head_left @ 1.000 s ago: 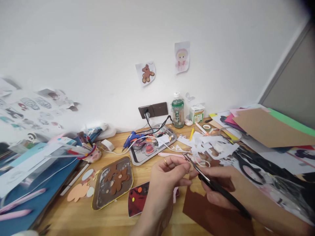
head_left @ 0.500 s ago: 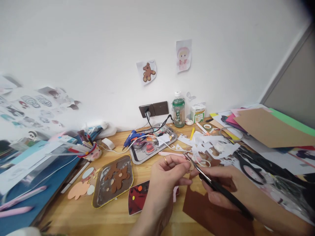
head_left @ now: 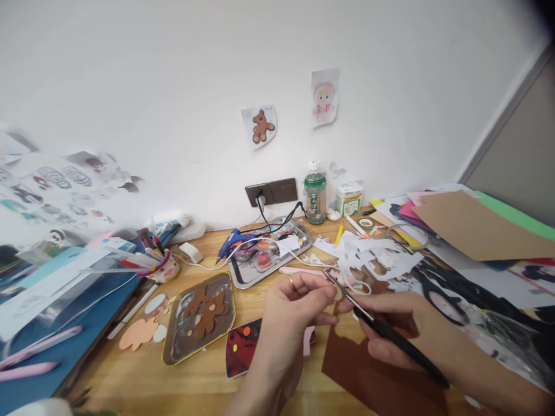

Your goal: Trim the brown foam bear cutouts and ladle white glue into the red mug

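Between the thumb and fingers of my left hand (head_left: 299, 306) is a small tan cut-out piece (head_left: 337, 293), partly hidden by the fingertips. My right hand (head_left: 394, 323) grips black-handled scissors (head_left: 385, 332), their metal blades angled up and left against the piece. Under both hands lies a sheet of brown craft foam or paper (head_left: 373, 370). To the left, a yellow-rimmed tray (head_left: 173, 338) holds brown bear-shaped cut-outs (head_left: 212, 315) with tan dots on them.
A dark red card (head_left: 243, 349) lies beneath my left forearm. Behind are a metal tray (head_left: 251, 280) with a blue glue gun (head_left: 232, 242), a green-labelled bottle (head_left: 315, 193) and paper scraps (head_left: 373, 254). Coloured sheets (head_left: 481, 222) are stacked at right; a pen cup (head_left: 162, 268) stands at left.
Both hands hold nearly the same place. The scissors and right-hand fingers have shifted very slightly, and a small pale bit now shows beside the scissors' pivot.
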The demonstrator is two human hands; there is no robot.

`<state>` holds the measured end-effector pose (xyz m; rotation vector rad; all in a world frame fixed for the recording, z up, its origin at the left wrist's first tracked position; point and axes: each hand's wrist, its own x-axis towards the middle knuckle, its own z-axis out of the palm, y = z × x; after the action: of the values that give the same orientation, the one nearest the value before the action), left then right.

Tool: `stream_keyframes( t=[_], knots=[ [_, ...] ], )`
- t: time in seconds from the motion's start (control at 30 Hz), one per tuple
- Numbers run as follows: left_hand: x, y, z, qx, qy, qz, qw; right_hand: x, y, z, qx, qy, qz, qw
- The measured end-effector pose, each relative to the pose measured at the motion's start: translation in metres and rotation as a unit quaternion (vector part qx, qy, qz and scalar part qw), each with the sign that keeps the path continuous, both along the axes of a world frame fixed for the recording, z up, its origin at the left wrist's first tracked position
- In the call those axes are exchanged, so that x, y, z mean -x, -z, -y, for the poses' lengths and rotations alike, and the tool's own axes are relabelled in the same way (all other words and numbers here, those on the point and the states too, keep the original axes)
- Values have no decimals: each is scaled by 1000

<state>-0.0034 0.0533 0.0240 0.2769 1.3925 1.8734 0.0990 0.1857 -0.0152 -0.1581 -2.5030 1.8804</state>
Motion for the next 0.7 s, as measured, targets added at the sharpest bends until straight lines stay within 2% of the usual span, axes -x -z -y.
stream_keyframes(
  t=[0.33,0.7],
  knots=[
    [2,-2,1,10,-22,1,1000,-2,0,-2,-39,1,3,999],
    [4,-2,1,3,-29,-2,1000,-2,0,0,-29,23,7,999]
  ],
)
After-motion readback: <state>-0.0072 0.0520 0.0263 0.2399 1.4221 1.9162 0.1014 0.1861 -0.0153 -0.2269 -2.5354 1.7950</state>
